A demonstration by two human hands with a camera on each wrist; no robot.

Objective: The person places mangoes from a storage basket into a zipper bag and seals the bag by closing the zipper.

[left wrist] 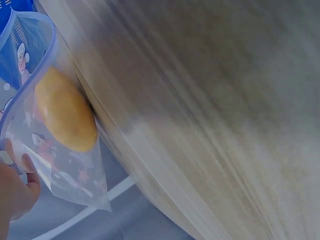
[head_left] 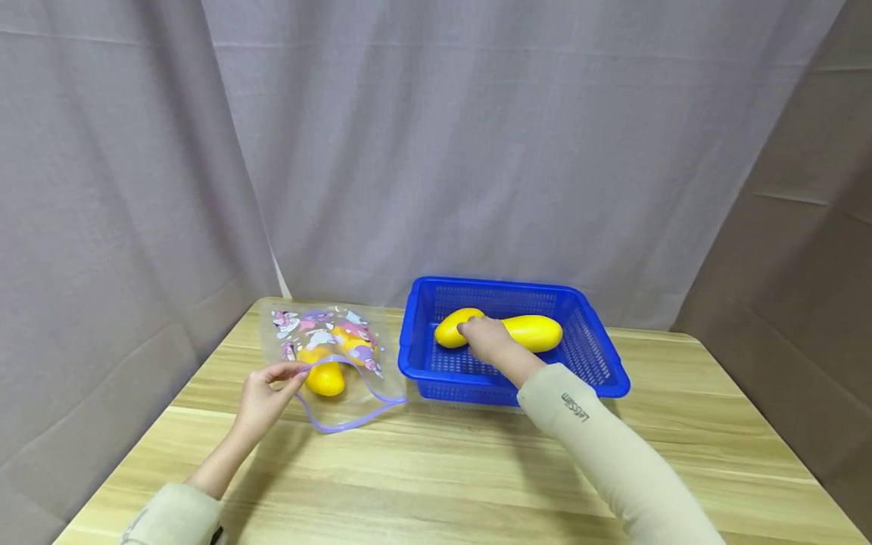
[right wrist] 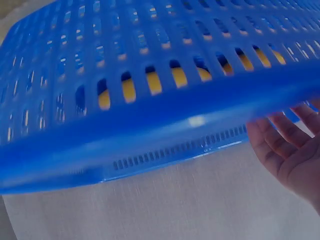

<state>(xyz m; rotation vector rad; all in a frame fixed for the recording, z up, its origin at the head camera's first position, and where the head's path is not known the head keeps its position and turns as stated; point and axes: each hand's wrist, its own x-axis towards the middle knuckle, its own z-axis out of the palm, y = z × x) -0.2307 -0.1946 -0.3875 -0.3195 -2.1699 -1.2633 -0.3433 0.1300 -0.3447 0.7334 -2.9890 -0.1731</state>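
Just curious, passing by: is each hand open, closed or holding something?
Left hand: pinches the purple-rimmed clear plastic bag.
Right hand: at a yellow oval object in the blue plastic basket; grip cannot be told.

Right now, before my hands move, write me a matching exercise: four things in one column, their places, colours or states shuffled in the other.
1. Left hand
2. Right hand
3. Basket
4. Bag

A. Blue, with slotted walls
B. Pinching the bag's edge
C. Clear, with a cartoon print and a purple rim
D. Inside the basket

Pairs: 1-B, 2-D, 3-A, 4-C
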